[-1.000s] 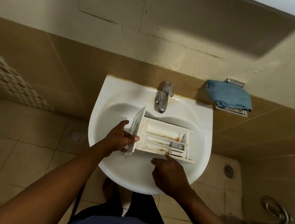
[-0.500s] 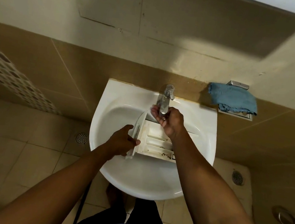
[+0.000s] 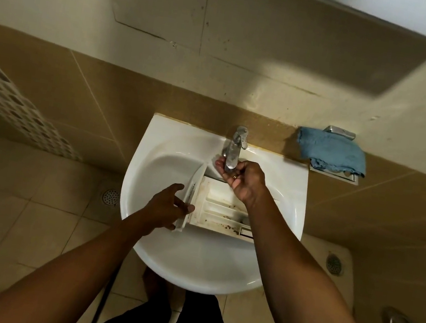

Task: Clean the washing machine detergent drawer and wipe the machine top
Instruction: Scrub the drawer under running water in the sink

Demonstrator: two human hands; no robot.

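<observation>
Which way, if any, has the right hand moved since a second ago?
Yes: the right hand moved from the near side of the drawer back to the tap, which it grips.

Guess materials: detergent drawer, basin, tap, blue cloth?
Detergent drawer: probably moulded white plastic, matte, with thin ribbed dividers and brown stains.
Basin: likely glazed ceramic, glossy white with soft highlights.
Tap: metal, apparently chrome-plated, with mirror-like reflections.
Blue cloth: soft fabric, with limp folds and a ragged edge; the weave is unclear.

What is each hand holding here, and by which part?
The left hand grips the detergent drawer by its front panel. The right hand holds the tap at its near end.
</observation>
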